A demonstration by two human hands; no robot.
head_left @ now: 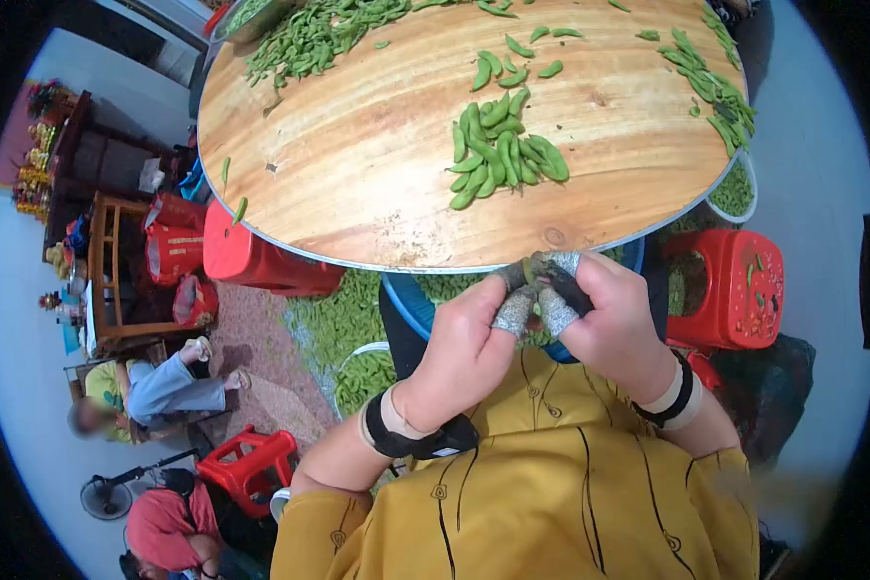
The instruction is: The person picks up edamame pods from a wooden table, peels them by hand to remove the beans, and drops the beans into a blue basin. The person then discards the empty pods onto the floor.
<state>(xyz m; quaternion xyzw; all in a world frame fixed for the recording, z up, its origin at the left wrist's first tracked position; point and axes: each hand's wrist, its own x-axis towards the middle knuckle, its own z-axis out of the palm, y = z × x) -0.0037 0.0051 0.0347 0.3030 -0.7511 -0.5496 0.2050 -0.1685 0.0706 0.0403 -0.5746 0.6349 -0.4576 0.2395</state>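
Note:
My left hand (471, 340) and my right hand (601, 307) meet just below the near edge of the round wooden table (358, 184). Grey wrappings cover thumbs and fingertips on both. The fingers are pinched together around a small green thing, perhaps a pod, mostly hidden between them. Beyond them on the tabletop lies a small heap of green pods (498, 155). Under my hands, a blue basin (411, 307) shows partly, with green pieces inside.
A large pod pile (324, 39) covers the table's far left, and more pods (710, 87) line its right edge. Red stools (735, 290) stand on both sides. Pods (333, 324) cover the floor at left. Two people (169, 387) are at the lower left.

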